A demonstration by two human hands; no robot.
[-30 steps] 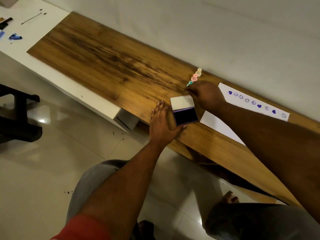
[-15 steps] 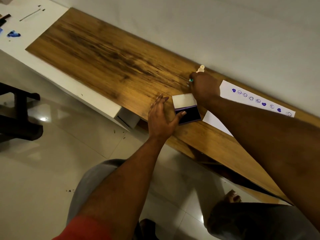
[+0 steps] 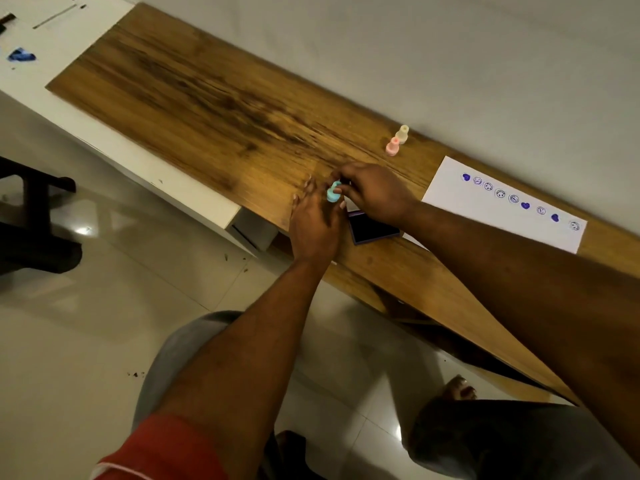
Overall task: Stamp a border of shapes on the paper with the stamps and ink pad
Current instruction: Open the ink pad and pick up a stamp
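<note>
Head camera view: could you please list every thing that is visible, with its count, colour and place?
table top: one, brown wood, along the wall
paper: one, white, on the table top, right side
stamped shapes: nine, purple, in a row on the paper
ink pad: one, open, dark pad in purple case, near the table top's front edge
teal stamp: one, held just left of the ink pad
pink stamp: one, upright on the table top near the wall
cream stamp: one, upright beside the pink stamp
white counter: one, left of the table top
floor: pale glossy tiles
right hand: one, pinches the teal stamp
left hand: one, fingers straight, beside the teal stamp
</note>
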